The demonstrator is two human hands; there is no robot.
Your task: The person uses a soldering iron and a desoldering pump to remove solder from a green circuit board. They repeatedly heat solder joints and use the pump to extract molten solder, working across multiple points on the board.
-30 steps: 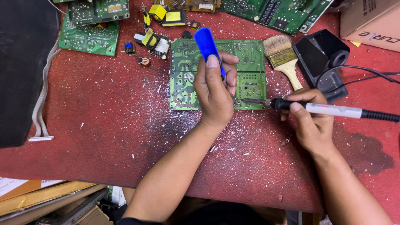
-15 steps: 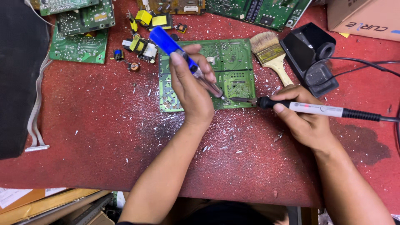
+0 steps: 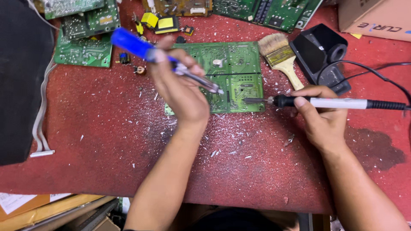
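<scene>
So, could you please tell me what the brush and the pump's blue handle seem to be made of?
Brush: pale matte handle, likely bare wood; tan bristles; dull yellowish band, probably metal. Pump's blue handle, held in the left hand: smooth, evenly coloured, probably plastic.

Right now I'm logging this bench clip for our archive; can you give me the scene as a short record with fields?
Surface: red, debris-speckled table
Left hand: grips a blue-handled desoldering pump with a metal barrel, tip over the board
Right hand: holds a white, black-tipped soldering iron, tip at the board's right edge
Workpiece: flat green rectangular circuit board
Nearby: wooden-handled bristle brush; black iron stand; cardboard box
</scene>
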